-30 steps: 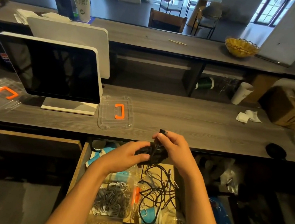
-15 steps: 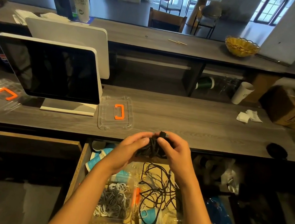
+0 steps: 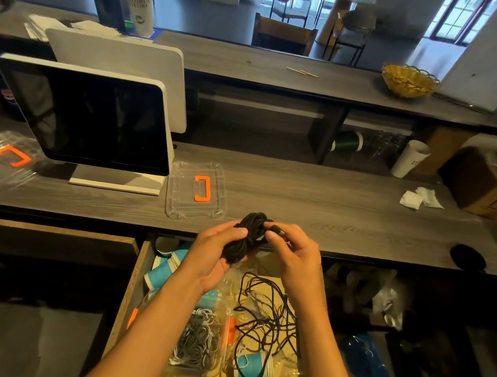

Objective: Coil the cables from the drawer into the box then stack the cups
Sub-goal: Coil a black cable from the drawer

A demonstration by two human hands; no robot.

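Black cable bundle (image 3: pixel 247 236) held above the open drawer (image 3: pixel 127 293), at the tabletop (image 3: pixel 335 209) edge. My left hand (image 3: pixel 213 254) grips the coil, right hand (image 3: pixel 292 251) fingers pinch its plug end. Loose cables (image 3: pixel 264 319) and blue cups (image 3: pixel 250 364) in the drawer. Grey wood tabletop carries a monitor (image 3: pixel 88 115) and clear lid (image 3: pixel 195 191); café chairs behind.

Not much to report on the person tbh, just two bare forearms coming in from the bottom of the view. No sleeves showing anywhere up to the frame edge. The left hand (image 3: pixel 212 256) and right hand (image 3: pixel 296 255) are bare as well, with short, plain fingernails.
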